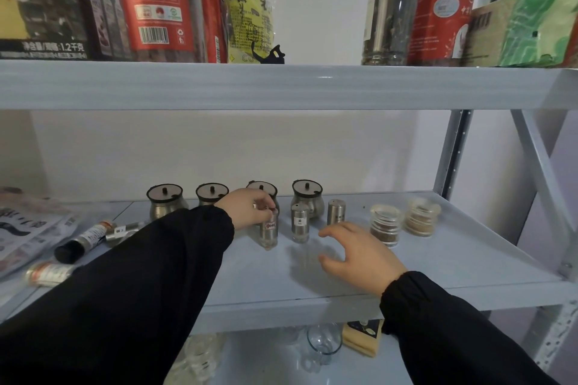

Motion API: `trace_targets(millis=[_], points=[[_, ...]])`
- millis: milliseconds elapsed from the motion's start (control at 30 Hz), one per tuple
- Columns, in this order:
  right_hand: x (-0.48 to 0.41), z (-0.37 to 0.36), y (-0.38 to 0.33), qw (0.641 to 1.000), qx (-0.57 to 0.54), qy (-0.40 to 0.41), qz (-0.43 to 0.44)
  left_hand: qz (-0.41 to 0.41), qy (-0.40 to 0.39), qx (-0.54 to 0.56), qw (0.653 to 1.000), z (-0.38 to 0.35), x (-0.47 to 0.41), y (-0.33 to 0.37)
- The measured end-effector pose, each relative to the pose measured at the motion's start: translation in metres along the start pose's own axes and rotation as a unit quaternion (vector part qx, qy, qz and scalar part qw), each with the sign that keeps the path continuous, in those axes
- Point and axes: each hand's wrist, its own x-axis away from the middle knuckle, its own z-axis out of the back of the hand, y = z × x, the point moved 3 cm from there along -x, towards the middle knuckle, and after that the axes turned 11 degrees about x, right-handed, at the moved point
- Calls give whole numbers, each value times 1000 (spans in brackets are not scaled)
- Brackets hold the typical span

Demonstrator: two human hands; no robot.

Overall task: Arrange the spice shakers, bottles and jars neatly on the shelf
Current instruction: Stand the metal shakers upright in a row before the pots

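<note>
Left hand [247, 206] in a fingertip pinch atop a shaker [269, 233]; right hand [359, 255] loosely spread, empty, over the shelf [469, 259]

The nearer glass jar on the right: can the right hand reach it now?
Probably yes. The right hand is open beside the jar, with only bare shelf between them.
</note>
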Motion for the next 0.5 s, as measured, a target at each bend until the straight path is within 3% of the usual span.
trace_targets(millis=[500], points=[[1, 2, -6, 1000, 1, 0, 1, 8, 12, -11, 1000, 0, -2, -9]])
